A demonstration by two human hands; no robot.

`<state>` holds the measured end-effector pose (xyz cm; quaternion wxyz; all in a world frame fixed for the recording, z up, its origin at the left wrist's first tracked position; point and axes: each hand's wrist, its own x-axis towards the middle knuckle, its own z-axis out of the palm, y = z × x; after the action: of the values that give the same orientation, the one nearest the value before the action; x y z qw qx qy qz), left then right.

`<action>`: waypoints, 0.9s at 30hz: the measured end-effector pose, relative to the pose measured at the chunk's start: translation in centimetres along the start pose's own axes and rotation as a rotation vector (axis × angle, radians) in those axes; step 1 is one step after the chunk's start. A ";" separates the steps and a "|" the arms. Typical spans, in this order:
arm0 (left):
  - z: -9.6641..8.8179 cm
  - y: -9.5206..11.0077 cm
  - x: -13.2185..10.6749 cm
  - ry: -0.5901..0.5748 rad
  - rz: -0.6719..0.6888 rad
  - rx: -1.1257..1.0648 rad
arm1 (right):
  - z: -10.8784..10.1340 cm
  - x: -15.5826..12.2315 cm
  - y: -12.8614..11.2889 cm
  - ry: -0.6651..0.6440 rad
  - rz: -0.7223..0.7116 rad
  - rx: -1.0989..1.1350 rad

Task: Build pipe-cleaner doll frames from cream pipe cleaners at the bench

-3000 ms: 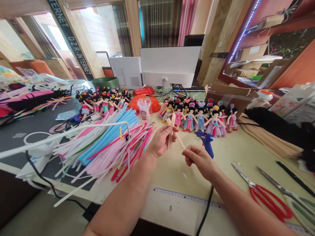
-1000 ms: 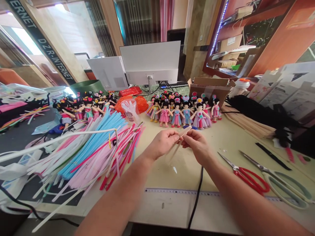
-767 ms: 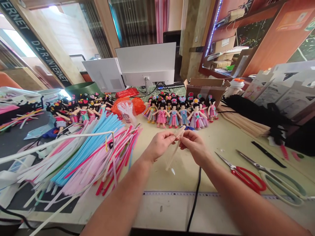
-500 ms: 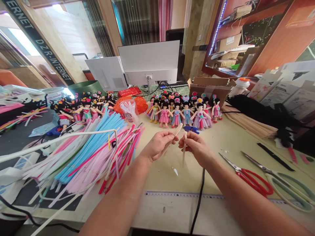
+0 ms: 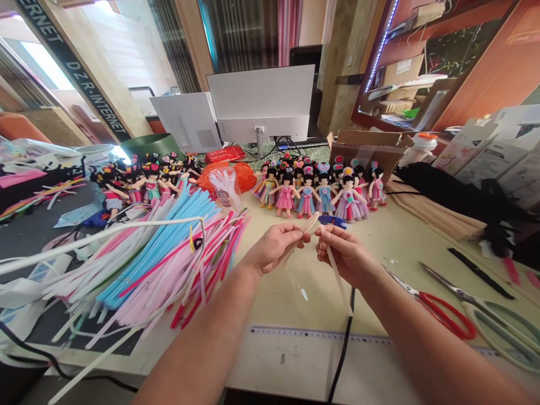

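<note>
A: Hands?
B: Left hand (image 5: 276, 250) pinched one end of a beige pipe cleaner (image 5: 337, 275); right hand (image 5: 348, 259) gripped it too, loose end hanging down.
A: Where?
B: Above the table (image 5: 400, 242), near the dolls (image 5: 320, 194), right of the pipe cleaner pile (image 5: 169, 253).

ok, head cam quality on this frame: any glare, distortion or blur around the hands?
Head view: strong wide-angle distortion, the ruler and window frames bow; the window at upper left is blown out; daylight is soft, shadows on the table faint. Left hand and right hand are fairly sharp, the beige strip they pinch slightly soft; the dolls stay readable.
</note>
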<state>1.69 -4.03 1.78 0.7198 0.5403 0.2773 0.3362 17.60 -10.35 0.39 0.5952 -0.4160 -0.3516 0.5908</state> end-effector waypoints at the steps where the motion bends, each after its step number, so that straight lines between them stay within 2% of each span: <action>1: -0.1 0.0 0.0 0.008 -0.004 -0.002 | 0.0 0.0 0.0 0.008 -0.014 -0.013; 4: -0.3 -0.1 0.2 0.075 -0.027 0.026 | 0.1 0.0 0.0 0.069 -0.113 -0.077; 7: -0.4 -0.1 0.2 0.138 0.012 0.136 | 0.0 -0.1 -0.2 0.165 -0.261 -0.145; 12: -0.2 0.5 -0.3 0.104 0.102 0.377 | -0.1 -0.6 -0.7 0.257 -0.504 -0.228; 17: 0.1 1.0 -0.9 0.112 0.154 0.633 | -0.1 -1.1 -1.1 0.294 -0.645 -0.323; 19: 0.2 0.9 -0.9 0.124 0.166 0.685 | 0.0 -1.3 -1.1 0.279 -0.677 -0.377; 22: 0.2 0.5 -0.8 0.118 0.178 0.721 | 0.2 -1.6 -0.6 0.190 -0.679 -0.530; 27: 0.4 0.2 -0.8 0.006 0.209 0.709 | 0.7 -1.5 0.7 -0.001 -0.677 -0.763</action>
<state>1.46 -4.88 2.15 0.4490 0.7805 0.3219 0.2927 16.64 -11.86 0.16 0.5590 -0.4662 -0.6575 0.1946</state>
